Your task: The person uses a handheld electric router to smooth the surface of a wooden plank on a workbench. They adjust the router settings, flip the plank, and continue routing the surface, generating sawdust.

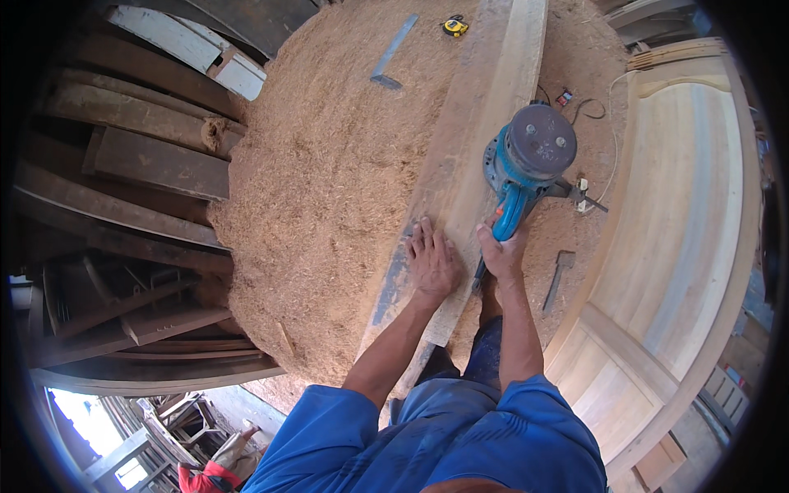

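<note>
My right hand (507, 251) is wrapped around the handle of a blue power tool (538, 141), which looks like a router, with a round dark top and a round base. The tool is over a long pale plank (468, 246) that runs away from me. My left hand (434, 261) lies flat with fingers stretched out, pressing at the seam of that plank and a darker worn board (436, 177) on its left. The tool's cutting end is hidden beneath its body. A dark cord hangs from the handle near my right wrist.
Wood shavings cover the floor, with a metal square (393, 51) and a yellow tape measure (454, 26) at the far side. Right of the plank lie a hammer-like tool (558, 281) and a small red pack (564, 97). A panelled wooden door (657, 246) stands right; stacked timber (156, 164) lies left.
</note>
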A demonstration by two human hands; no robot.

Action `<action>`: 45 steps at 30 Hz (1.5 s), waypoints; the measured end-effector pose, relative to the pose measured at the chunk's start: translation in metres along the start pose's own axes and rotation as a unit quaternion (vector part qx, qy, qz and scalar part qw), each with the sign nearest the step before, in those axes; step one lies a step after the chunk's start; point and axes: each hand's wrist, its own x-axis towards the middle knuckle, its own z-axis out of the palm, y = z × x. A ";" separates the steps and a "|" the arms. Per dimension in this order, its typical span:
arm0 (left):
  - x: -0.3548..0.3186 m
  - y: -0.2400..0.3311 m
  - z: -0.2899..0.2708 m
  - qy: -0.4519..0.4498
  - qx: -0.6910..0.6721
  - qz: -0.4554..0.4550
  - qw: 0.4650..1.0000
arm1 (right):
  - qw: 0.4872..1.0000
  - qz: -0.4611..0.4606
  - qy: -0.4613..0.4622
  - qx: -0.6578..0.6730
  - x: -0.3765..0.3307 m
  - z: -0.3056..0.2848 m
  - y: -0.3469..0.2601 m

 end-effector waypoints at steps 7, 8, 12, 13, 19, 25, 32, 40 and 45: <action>-0.001 0.002 -0.003 0.020 0.010 0.016 1.000 | 1.000 -0.025 0.003 -0.011 0.039 -0.007 0.014; 0.001 0.003 -0.004 0.014 0.022 0.014 1.000 | 1.000 -0.013 -0.002 -0.017 0.048 -0.007 0.016; -0.002 0.005 -0.003 0.034 0.005 0.009 0.999 | 0.997 -0.033 0.008 -0.064 0.091 -0.018 0.018; -0.001 0.007 -0.005 0.033 0.002 0.012 0.999 | 0.996 -0.055 0.012 -0.076 0.115 -0.025 0.024; -0.001 0.002 -0.001 0.055 0.022 0.027 0.998 | 0.997 -0.031 0.037 -0.067 0.219 -0.028 -0.004; 0.000 0.001 0.001 0.050 0.017 0.049 0.997 | 0.997 -0.025 0.039 -0.059 0.201 -0.031 -0.002; 0.002 -0.009 -0.001 0.004 -0.015 0.027 1.000 | 0.996 -0.031 0.004 -0.080 0.028 -0.017 0.002; -0.074 -0.056 0.009 0.030 -0.008 0.050 0.998 | 0.997 0.047 -0.048 -0.039 -0.195 -0.004 -0.007; -0.075 -0.056 0.008 0.058 -0.007 0.061 0.996 | 0.999 0.038 -0.012 0.002 -0.227 0.019 -0.008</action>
